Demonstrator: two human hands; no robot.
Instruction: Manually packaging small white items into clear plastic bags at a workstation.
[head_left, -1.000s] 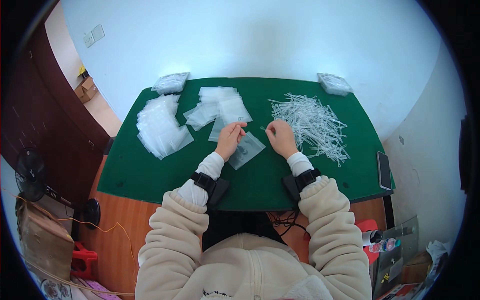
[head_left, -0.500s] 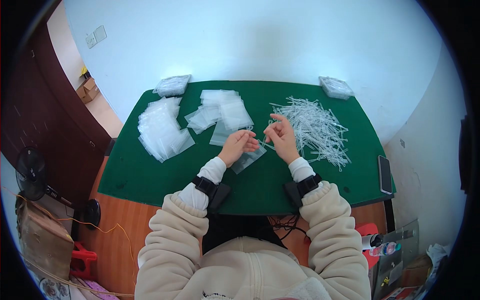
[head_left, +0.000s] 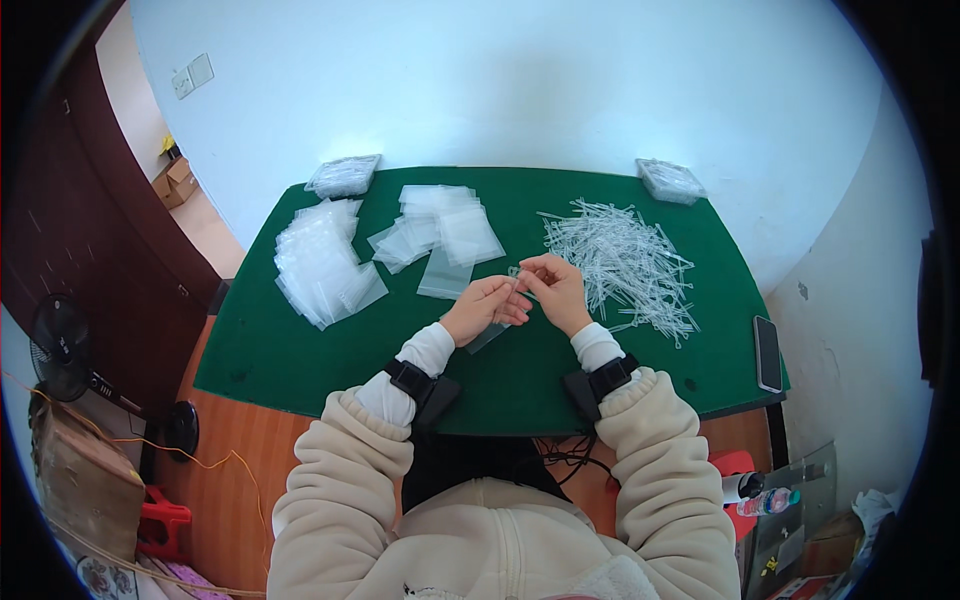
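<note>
My left hand (head_left: 486,309) and my right hand (head_left: 556,292) meet above the middle of the green table. The fingers of my left hand are closed on clear plastic sticks (head_left: 514,271), whose small looped ends stick up between the two hands. My right thumb and fingers pinch at the same looped ends. How many sticks there are is hidden by the fingers. Under my left hand lies a clear flat bag (head_left: 486,341), mostly covered. A large loose pile of clear, thin looped sticks (head_left: 625,262) lies right of my right hand.
Clear bags lie in a left pile (head_left: 318,262) and a middle pile (head_left: 450,222). Filled clear packs stand at the back left (head_left: 344,175) and back right (head_left: 671,181). A phone (head_left: 767,354) lies at the right edge of the green table (head_left: 300,365).
My right hand has moved down and left to my left hand, and its spread fingers have closed into a pinch. My left hand has shifted slightly right, its fingers closing too.
</note>
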